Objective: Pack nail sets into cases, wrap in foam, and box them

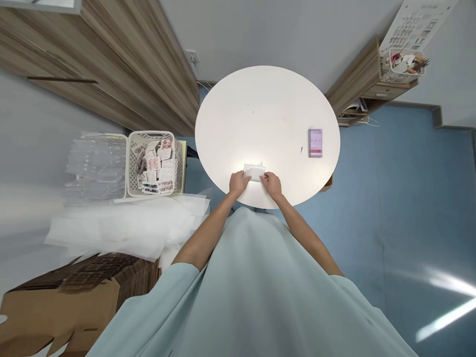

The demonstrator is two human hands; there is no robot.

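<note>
In the head view, the left hand [239, 184] and right hand [272, 185] are grasping a white packet [255, 172] by opposite ends, probably steadying it, over the counter [267, 101] near its close edge. A purple box [315, 143] is lying well apart to the right, likely leaving working room.

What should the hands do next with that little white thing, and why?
Maybe the right hand should gently press down the corner of the white thing while the left hand steadies it. That corner seems to poke out at the far edge, and the hands hold opposite sides.
</note>
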